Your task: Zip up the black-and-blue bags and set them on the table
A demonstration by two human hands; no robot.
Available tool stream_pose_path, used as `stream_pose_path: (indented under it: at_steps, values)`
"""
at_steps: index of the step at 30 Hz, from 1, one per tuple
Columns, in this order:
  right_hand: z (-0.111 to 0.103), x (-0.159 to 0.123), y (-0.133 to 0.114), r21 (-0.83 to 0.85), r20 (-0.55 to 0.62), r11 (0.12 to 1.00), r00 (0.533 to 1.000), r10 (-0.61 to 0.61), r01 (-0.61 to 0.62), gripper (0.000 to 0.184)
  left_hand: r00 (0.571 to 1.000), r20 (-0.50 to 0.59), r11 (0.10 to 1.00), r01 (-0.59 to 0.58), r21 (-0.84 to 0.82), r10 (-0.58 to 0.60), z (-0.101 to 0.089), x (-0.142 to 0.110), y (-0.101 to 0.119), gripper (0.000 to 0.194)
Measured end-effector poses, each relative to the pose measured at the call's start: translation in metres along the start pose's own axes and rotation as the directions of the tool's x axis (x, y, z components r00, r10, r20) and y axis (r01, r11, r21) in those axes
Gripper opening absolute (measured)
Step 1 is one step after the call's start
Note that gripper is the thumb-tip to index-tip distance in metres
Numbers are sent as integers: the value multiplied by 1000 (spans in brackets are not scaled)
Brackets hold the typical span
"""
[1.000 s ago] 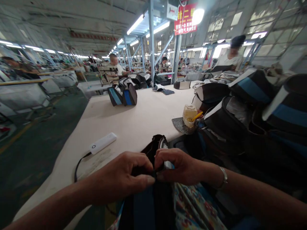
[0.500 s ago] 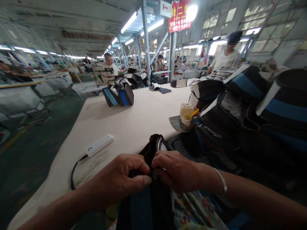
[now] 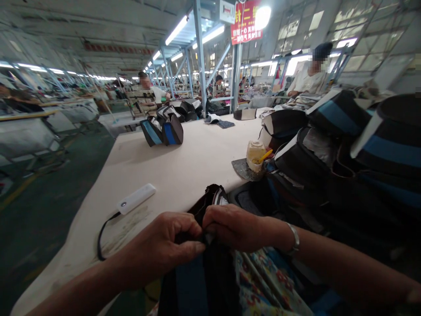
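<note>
A black sewn piece with a blue stripe (image 3: 192, 285) hangs at the table's near edge, in front of my body. My left hand (image 3: 174, 239) pinches its upper edge between thumb and curled fingers. Right against it, my right hand (image 3: 230, 226) has its fingers closed on the same edge, with a small pale bit showing under the fingertips. Beyond the hands, an open dark fold with a white lining (image 3: 220, 197) stands up from the piece. The fingertips hide the exact spot they grip.
A white power bank (image 3: 136, 198) with a black cable lies on the table (image 3: 197, 162) at left. A crusted glue pot (image 3: 255, 153) with a yellow handle sits on a grey scrap. Similar striped pieces (image 3: 299, 162) are heaped at right; others (image 3: 173, 130) stand farther back. Co-workers are beyond.
My right hand has shifted slightly left and up, still closed on the edge. My left hand has barely moved. In the background, a co-worker at a machine has leaned to the left.
</note>
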State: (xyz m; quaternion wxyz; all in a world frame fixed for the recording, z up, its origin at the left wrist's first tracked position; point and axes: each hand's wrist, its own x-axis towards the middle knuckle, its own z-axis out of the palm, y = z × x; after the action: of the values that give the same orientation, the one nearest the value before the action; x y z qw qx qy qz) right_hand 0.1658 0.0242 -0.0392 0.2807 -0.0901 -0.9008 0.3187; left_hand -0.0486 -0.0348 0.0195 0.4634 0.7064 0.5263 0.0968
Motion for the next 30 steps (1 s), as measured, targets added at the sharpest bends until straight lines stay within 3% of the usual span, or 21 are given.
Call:
stream_pose_path:
  at_steps: [4, 7, 10, 14, 18, 23, 30]
  values:
    - [-1, -4, -7, 261, -1, 956, 990, 141, -136, 19, 1000, -12, 1000, 8, -11, -8, 1, -3, -1, 17]
    - [-2, -5, -14, 290, 7, 935, 977, 213, -206, 31, 1000, -16, 1000, 1, -31, -1, 4, -4, 0, 16]
    - [-2, -5, -16, 282, -29, 947, 985, 171, -156, 34, 999, -37, 1000, -21, -20, 20, 6, -3, 0, 12]
    - [-1, -4, -10, 362, 21, 922, 990, 142, -140, 30, 999, -27, 999, -19, -31, 18, 6, -3, 0, 11]
    - [0, -4, -2, 421, 51, 899, 993, 108, -119, 29, 1000, -8, 999, -6, -36, 6, 6, -4, 4, 19]
    - [1, -5, 0, 462, 66, 879, 993, 102, -121, 26, 996, -72, 999, 46, -24, -48, 10, -4, 11, 24]
    - [6, -6, -2, 334, -20, 940, 997, 79, -68, 15, 995, -72, 997, 67, 25, -65, 12, -3, 8, 16]
